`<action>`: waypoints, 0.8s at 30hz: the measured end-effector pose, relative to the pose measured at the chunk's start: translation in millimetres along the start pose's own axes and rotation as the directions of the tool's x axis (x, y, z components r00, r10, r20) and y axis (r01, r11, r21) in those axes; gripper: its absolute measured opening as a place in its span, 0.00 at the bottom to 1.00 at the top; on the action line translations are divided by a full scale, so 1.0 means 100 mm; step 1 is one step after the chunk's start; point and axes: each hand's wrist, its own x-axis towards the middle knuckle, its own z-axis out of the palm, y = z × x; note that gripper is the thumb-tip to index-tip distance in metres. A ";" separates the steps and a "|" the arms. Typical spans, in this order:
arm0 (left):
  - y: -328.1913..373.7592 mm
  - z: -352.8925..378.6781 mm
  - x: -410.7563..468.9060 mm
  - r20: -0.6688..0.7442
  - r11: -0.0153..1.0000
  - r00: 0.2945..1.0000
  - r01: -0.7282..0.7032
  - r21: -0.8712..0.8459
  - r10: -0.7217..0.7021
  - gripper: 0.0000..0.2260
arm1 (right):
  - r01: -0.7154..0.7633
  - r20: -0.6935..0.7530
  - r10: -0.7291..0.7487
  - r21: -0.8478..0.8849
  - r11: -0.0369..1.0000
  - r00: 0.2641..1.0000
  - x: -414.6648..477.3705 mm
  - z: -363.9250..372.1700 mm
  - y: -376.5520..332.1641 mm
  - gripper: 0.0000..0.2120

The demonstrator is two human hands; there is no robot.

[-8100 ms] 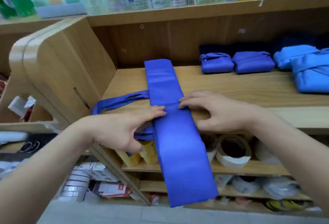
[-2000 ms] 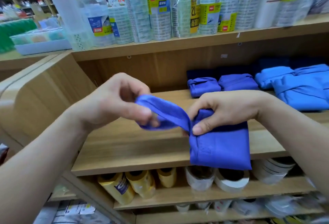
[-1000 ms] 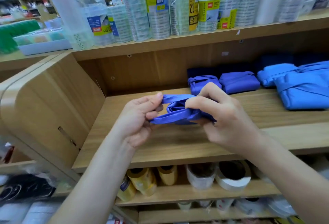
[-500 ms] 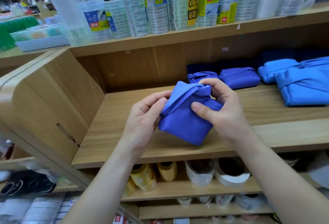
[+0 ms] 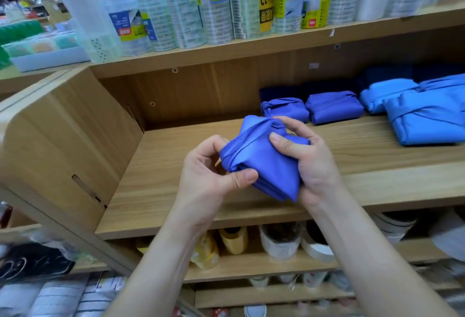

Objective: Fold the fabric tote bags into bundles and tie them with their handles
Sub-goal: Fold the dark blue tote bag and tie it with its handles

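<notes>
A royal-blue tote bag point(image 5: 266, 163), folded into a small bundle with a handle strap wrapped across its top, is held in the air above the wooden shelf point(image 5: 176, 191). My left hand point(image 5: 211, 173) pinches the bundle's left edge between thumb and fingers. Cupping the right side is my right hand point(image 5: 307, 158), thumb pressed on the front face and fingers curled over the top. Two tied royal-blue bundles point(image 5: 285, 111) point(image 5: 333, 106) lie at the back of the shelf.
Lighter blue tied bundles point(image 5: 422, 115) sit at the shelf's right end, darker ones behind. Wrapped tape rolls point(image 5: 214, 4) line the shelf above. Tape rolls point(image 5: 279, 238) fill the shelf below. A wooden side panel point(image 5: 63, 135) closes the left.
The bundle has turned slightly in my hands and dropped a little. My left thumb now presses its lower left edge, and my right thumb has shifted onto its front face.
</notes>
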 end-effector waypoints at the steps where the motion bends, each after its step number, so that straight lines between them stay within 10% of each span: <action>1: -0.03 0.02 0.00 -0.039 1.000 0.999 0.018 0.011 -0.018 0.16 | 0.015 -0.056 -0.015 -0.002 1.000 0.998 0.00 0.02 0.02 0.15; 7: -0.07 -0.01 0.10 -0.152 0.996 0.988 0.035 0.085 -0.021 0.12 | -0.191 0.079 0.206 -0.164 0.968 0.975 -0.14 0.04 0.07 0.23; 19: -0.16 0.26 -0.04 -0.427 0.935 0.891 0.006 0.355 0.157 0.05 | 0.170 -0.307 -0.204 -0.134 0.976 0.929 -0.05 0.20 0.16 0.15; 24: -0.17 0.32 -0.07 -0.251 0.695 0.895 -0.085 0.714 0.368 0.03 | 0.313 -0.359 -0.389 -0.253 0.915 0.848 0.07 0.24 0.24 0.13</action>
